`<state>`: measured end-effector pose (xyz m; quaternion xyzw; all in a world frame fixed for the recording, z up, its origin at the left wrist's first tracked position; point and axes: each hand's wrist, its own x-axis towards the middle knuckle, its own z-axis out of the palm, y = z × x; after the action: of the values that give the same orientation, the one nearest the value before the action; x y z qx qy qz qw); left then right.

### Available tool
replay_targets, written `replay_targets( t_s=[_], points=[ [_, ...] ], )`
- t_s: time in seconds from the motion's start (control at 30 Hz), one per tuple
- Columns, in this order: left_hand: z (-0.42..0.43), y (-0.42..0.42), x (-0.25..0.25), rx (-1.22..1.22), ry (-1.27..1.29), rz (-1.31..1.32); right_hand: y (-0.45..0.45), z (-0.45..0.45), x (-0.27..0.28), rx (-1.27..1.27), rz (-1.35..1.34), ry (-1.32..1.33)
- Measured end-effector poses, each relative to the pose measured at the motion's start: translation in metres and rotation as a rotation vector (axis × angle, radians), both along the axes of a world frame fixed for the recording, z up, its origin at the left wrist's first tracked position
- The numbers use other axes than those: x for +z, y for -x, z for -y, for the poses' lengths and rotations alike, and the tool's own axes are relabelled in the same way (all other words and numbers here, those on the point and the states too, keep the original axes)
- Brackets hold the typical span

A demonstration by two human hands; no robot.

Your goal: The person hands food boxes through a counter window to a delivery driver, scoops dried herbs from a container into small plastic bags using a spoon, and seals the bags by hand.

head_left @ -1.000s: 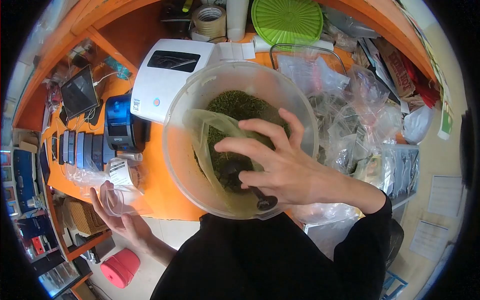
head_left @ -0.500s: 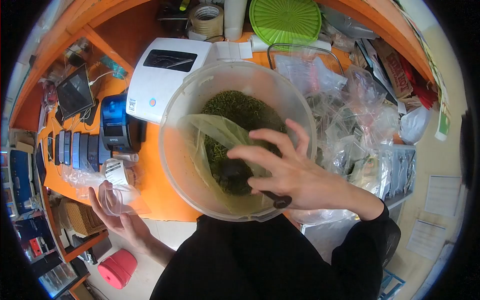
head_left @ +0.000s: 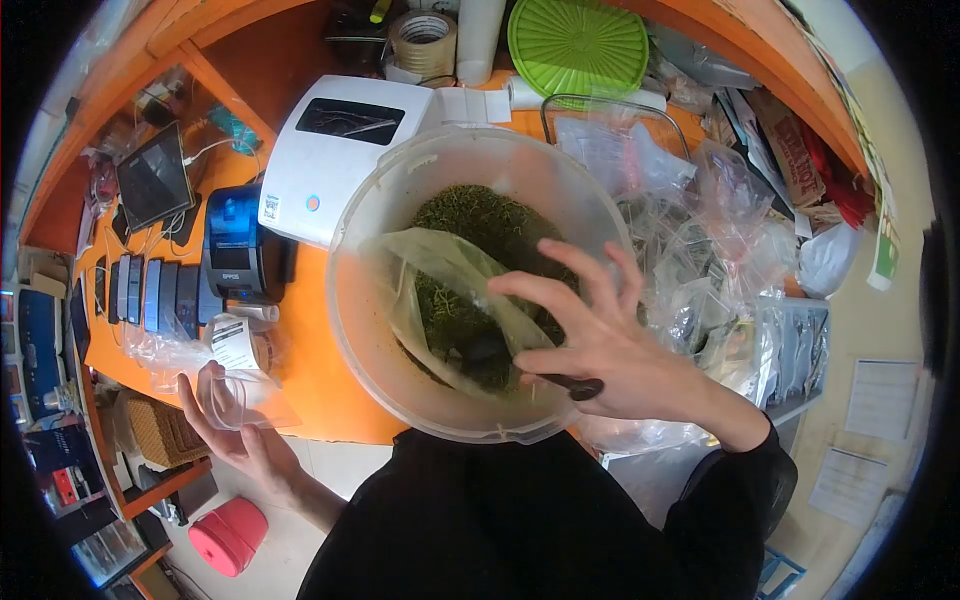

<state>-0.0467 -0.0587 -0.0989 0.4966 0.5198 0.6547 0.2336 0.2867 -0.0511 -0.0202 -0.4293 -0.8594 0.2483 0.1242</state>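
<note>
In front of me a large translucent bucket (head_left: 362, 330) holds loose green plant matter (head_left: 480, 220), moss-like or dried and shredded. A clear, yellowish plastic bag (head_left: 435, 252) lies folded inside it, over part of the greens. Over the bucket's right side is my right hand (head_left: 610, 345), its thumb closed on the dark handle of a scoop (head_left: 580, 387), other fingers spread. The scoop's head is down among the greens, partly hidden by the bag. To the left of the bucket, my left hand (head_left: 250, 445) holds a small clear round plastic container (head_left: 228, 402) between thumb and fingers.
Behind the bucket stand a white label printer (head_left: 350, 150), a tape roll (head_left: 422, 45) and a round green lid (head_left: 578, 48). A black receipt printer (head_left: 240, 250) is at left. Clear plastic bags (head_left: 700, 250) pile up at right. A pink bucket (head_left: 228, 535) sits on the floor.
My right hand and the scoop handle have moved slightly right, and the scoop's head sits lower behind the bag. The whole view has shifted a little. My left hand keeps its hold.
</note>
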Motion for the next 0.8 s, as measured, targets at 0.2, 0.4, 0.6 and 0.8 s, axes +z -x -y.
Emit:
replay_targets(
  t_s=[0.2,0.4,0.6,0.8],
  points=[
    [0.003,0.001,0.003,-0.041,-0.020,0.014,-0.009,-0.002,0.007,0.042,-0.102,0.124],
    [0.005,0.008,0.000,-0.055,-0.065,0.041,-0.027,0.000,0.009,-0.168,-0.363,0.223],
    [0.007,0.001,0.007,-0.061,-0.107,0.075,-0.040,0.014,0.017,-0.347,-0.565,0.484],
    [0.010,0.002,0.008,-0.119,-0.146,0.098,-0.050,0.030,0.009,-0.441,-0.793,0.701]
  ],
)
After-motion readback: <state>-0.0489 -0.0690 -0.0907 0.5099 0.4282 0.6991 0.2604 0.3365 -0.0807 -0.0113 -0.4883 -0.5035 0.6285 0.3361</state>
